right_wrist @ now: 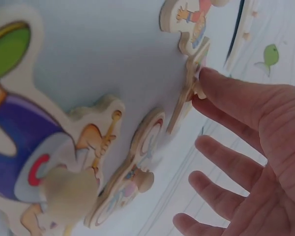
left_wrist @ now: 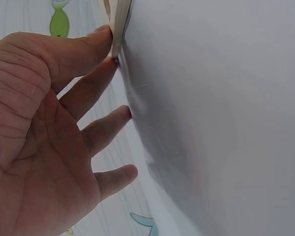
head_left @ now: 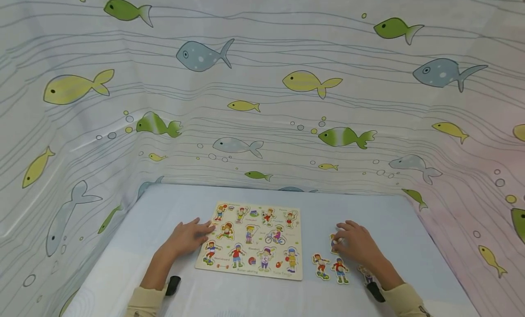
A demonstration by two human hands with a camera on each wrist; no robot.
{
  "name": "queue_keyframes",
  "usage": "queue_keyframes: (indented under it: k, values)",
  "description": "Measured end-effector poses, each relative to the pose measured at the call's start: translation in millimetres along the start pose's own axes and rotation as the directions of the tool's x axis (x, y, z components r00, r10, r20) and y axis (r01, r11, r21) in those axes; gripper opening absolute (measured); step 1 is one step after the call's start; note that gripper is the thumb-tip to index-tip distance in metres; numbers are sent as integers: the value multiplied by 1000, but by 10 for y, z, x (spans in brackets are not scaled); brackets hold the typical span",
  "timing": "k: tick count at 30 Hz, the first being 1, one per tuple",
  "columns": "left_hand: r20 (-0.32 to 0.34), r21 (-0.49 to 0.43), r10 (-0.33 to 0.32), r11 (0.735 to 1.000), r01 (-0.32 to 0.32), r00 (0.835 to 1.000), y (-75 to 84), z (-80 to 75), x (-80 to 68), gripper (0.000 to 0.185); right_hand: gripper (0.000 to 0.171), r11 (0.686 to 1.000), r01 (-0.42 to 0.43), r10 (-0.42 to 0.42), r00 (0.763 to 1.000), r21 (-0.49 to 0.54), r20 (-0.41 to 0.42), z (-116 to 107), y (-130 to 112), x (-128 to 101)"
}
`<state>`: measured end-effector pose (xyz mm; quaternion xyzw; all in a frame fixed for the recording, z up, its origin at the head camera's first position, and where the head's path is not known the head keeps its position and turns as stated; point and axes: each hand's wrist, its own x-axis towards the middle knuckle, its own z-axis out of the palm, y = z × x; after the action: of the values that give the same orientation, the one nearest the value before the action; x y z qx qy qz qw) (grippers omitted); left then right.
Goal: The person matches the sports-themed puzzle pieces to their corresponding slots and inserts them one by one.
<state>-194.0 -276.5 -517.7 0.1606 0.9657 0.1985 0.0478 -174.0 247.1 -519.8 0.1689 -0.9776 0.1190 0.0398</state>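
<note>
On the table lies a wooden peg puzzle board [head_left: 256, 244] printed with children playing sports. My left hand [head_left: 189, 237] rests at the board's left edge; in the left wrist view its thumb [left_wrist: 96, 44] and forefinger touch that edge, the other fingers spread. To the right of the board, my right hand [head_left: 356, 242] pinches a small puzzle piece [head_left: 334, 244] by its knob between thumb [right_wrist: 223, 86] and forefinger. That piece is partly hidden by the fingers, and its other fingers are spread apart.
Between the board and my right arm lie a skateboarder piece [head_left: 321, 266] and a roller skater piece [head_left: 340, 270]. Another piece [head_left: 365, 273] is partly covered by my right forearm. A bicycle piece [right_wrist: 128, 179] shows in the right wrist view. Fish-patterned cloth walls [head_left: 262, 125] surround the table.
</note>
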Motion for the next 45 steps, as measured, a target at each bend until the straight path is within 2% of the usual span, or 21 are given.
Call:
queue_keyframes:
  k: [21, 28, 45]
  values:
    - [-8, -4, 11, 1000, -11, 1000, -55, 28, 8, 39, 10, 1000, 25, -25, 998, 10, -60, -40, -48, 21]
    - [-7, -4, 9, 1000, -9, 1000, -23, 2, 7, 40, 13, 999, 30, -29, 997, 11, -70, -132, -160, 95]
    - [-5, 5, 11, 1000, -11, 1000, -61, 32, 13, 40, 12, 991, 133, -130, 983, 19, -126, -198, -508, 288]
